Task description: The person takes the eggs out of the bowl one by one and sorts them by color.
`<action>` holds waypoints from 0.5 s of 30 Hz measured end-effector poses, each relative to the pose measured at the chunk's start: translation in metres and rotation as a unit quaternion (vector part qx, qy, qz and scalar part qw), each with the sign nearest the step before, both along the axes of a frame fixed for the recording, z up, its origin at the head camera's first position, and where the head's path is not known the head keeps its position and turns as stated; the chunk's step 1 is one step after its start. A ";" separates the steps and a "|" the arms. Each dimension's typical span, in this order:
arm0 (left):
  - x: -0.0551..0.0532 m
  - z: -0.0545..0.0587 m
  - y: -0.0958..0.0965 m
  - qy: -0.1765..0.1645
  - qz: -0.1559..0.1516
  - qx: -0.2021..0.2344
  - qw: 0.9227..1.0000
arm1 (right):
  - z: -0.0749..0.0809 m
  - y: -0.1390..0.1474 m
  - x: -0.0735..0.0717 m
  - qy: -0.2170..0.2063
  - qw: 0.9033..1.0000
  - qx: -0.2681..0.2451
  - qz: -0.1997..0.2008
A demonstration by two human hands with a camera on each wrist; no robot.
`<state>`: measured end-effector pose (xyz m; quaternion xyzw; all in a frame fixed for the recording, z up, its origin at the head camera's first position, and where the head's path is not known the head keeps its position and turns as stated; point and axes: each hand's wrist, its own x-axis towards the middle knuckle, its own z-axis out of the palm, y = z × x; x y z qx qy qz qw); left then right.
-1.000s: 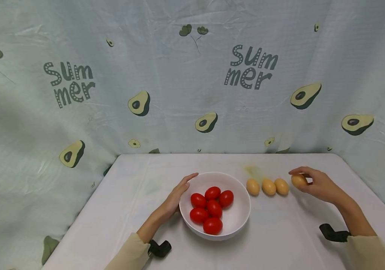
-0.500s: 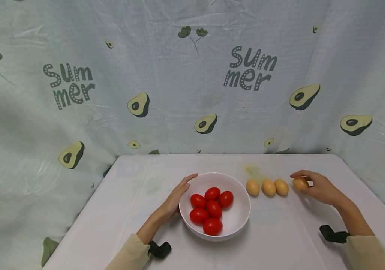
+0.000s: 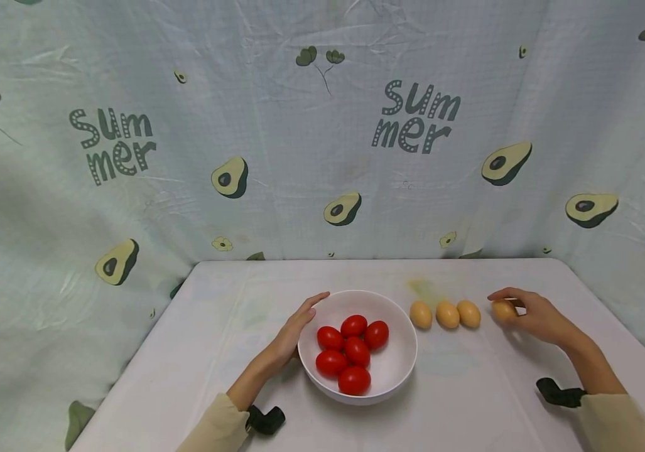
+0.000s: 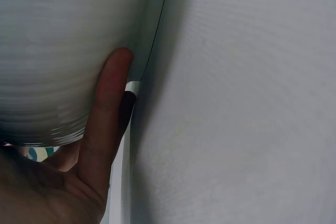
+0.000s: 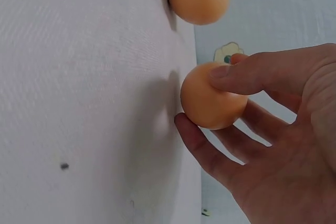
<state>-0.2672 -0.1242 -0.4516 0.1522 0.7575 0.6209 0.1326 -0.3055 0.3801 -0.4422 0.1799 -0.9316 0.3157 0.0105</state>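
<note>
The right hand (image 3: 537, 317) pinches a tan egg (image 5: 202, 102), likely light, smooth, brittle, best held mid-body; the left hand (image 3: 290, 336), fingers extended, touches the white bowl (image 3: 395, 364) beside it.

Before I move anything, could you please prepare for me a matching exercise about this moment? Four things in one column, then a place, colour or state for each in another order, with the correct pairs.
1. left hand
2. right hand
3. bowl
4. red ovals

A. inside the bowl
B. holding an egg
C. touching the bowl's outside
D. white

Pairs: 1-C; 2-B; 3-D; 4-A
</note>
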 end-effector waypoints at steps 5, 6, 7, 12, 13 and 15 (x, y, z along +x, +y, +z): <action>0.000 0.000 0.000 0.002 0.000 -0.002 1.000 | -0.001 -0.004 0.000 -0.017 1.000 -0.003 -0.002; 0.000 0.001 0.001 0.003 0.000 -0.002 1.000 | -0.002 -0.005 0.000 -0.019 1.000 -0.004 -0.003; 0.000 0.001 0.001 0.004 0.000 -0.002 1.000 | -0.002 -0.006 0.000 -0.022 1.000 -0.002 -0.004; 0.000 0.000 0.000 0.005 -0.001 0.002 1.000 | -0.002 -0.008 0.001 -0.028 1.000 0.007 -0.009; 0.000 0.000 0.000 0.004 -0.002 0.003 1.000 | -0.002 -0.009 0.001 -0.029 1.000 0.008 -0.010; 0.000 0.000 0.000 0.005 -0.004 0.004 1.000 | -0.002 -0.010 0.001 -0.029 0.999 0.009 -0.010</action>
